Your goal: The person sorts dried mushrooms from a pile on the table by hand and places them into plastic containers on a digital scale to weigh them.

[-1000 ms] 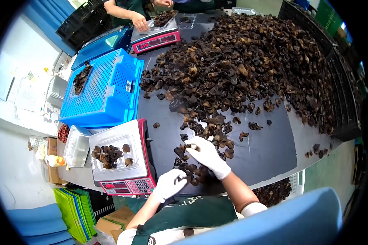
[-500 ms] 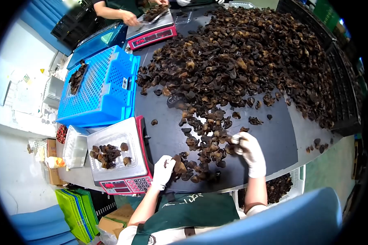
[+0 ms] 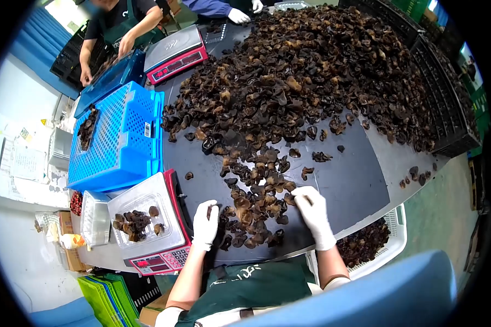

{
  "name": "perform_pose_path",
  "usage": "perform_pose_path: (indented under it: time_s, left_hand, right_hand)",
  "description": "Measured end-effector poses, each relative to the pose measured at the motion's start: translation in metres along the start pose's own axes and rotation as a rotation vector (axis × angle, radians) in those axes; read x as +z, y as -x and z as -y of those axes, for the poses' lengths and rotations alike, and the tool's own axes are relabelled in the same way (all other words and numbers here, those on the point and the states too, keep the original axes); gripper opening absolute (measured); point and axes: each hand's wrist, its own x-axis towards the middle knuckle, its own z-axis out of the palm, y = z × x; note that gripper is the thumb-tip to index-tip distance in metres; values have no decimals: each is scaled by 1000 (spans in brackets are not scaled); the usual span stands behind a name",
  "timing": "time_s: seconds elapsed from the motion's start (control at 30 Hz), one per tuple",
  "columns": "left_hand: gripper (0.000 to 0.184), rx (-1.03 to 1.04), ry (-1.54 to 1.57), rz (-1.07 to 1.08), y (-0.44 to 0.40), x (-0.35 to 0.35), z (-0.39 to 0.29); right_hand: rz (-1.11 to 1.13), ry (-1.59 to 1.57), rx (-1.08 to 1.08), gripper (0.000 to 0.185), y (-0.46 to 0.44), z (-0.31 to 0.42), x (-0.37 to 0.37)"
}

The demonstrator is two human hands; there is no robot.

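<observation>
Right now, both gloved hands are low over the near edge of the worktop (image 3: pixel 395 163), either side of a loose patch of dark fungus pieces (image 3: pixel 251 201) on the black sheet (image 3: pixel 346 180). On the patch's left, the left hand (image 3: pixel 205 224) has its fingers bent upward and the thumb near them; whether that grip pinches anything, I can't tell. Across from it, the right hand (image 3: pixel 312 215) rests with its grip loosely spread, fingertips at the patch's right border. A trail of pieces links the patch to the big heap (image 3: pixel 311 71), which covers the worktop's far side and reaches the black crates (image 3: pixel 439 101) along the far right edge. By the near left corner, a red scale (image 3: pixel 161 262) carries a clear tray (image 3: pixel 143 200) with a small clump in it. Beyond that, along the left edge, sits an upturned blue crate (image 3: pixel 106 144) with more dark pieces on top, then a second scale (image 3: pixel 175 65). Below the near right edge, a white basket (image 3: pixel 399 234) holds dark pieces too.
</observation>
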Motion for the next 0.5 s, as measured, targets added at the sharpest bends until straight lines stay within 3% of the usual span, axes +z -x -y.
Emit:
perform_pose_path:
  time_s: [0.07, 0.1, 0.17, 0.2, 0.27, 0.33, 0.37, 0.4, 0.47, 0.5]
  left_hand:
    - [20, 74, 44, -32, -4, 2, -1]
    - [20, 61, 24, 9, -6, 1, -5]
    - [23, 222, -105, 4, -12, 9, 1]
    - [25, 331, -185, 1, -14, 13, -2]
    - [34, 356, -264, 47, -17, 24, -7]
    - [38, 452, -298, 67, -21, 31, -19]
    - [38, 502, -410, 58, -23, 35, -21]
    - [35, 558, -503, 36, -25, 37, -21]
    - [33, 469, -388, 308, -41, 38, 10]
    - [32, 434, -365, 352, -42, 31, 1]
  right_hand:
    - [-51, 304, -455, 18, 3, 1, 27]
    - [127, 434, -389, 27, 6, 9, 36]
    - [336, 643, -428, 41, 33, 21, 62]
    - [338, 567, -520, 42, 48, 23, 71]
    - [452, 444, -670, 40, 73, 1, 91]
    - [518, 344, -685, 36, 69, 13, 92]
    - [405, 242, -680, 27, 60, 16, 91]
    - [591, 260, -501, 21, 35, 41, 80]
    - [267, 210, -557, 15, 6, 40, 66]
    - [246, 286, -452, 20, -10, 32, 57]
